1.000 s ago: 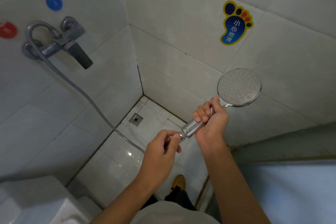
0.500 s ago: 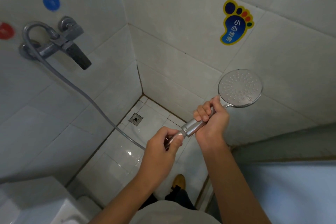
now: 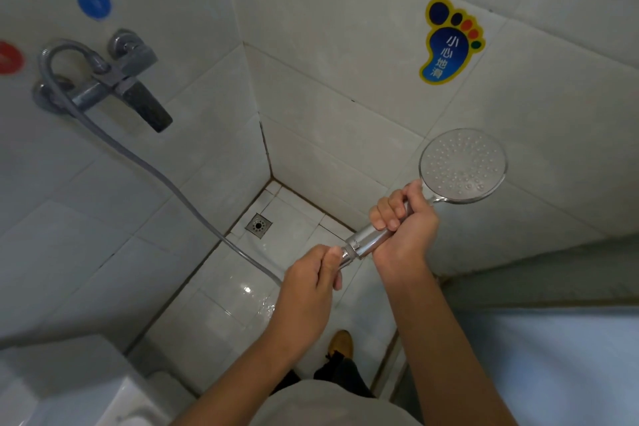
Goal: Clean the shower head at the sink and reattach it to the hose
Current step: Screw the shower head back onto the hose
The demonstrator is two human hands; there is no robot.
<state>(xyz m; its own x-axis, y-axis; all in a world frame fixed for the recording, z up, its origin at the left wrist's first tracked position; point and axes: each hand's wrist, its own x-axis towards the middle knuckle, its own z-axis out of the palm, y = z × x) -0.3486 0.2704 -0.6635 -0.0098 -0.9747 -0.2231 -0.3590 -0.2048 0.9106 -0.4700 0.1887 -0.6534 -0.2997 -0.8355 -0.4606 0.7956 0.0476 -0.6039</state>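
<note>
Your right hand point(image 3: 404, 228) is wrapped tight round the chrome handle of the shower head point(image 3: 462, 166), fingers curled over the top, thumb side toward the round spray face, which sits up and to the right of your fist w/ its nozzle side turned toward you, in front of the tiled wall. Your left hand point(image 3: 311, 284) is just below and left of it, thumb and fingers pinching the metal end fitting of the hose point(image 3: 166, 180) right where it meets the bottom of the handle; fitting and handle are touching, but can't tell if they're threaded together. From your left hand the hose runs up and left across the floor corner and wall to the mixer tap point(image 3: 114, 79), looping over its top. Floor drain point(image 3: 258, 225) sits in the corner beyond your hands, wet tiles around it. Foot-shaped sticker point(image 3: 446, 45) on the wall above the shower head; blue dot point(image 3: 94, 2) and red dot point(image 3: 9, 57) above the tap. One shoe point(image 3: 340, 344) shows btw your forearms.
</note>
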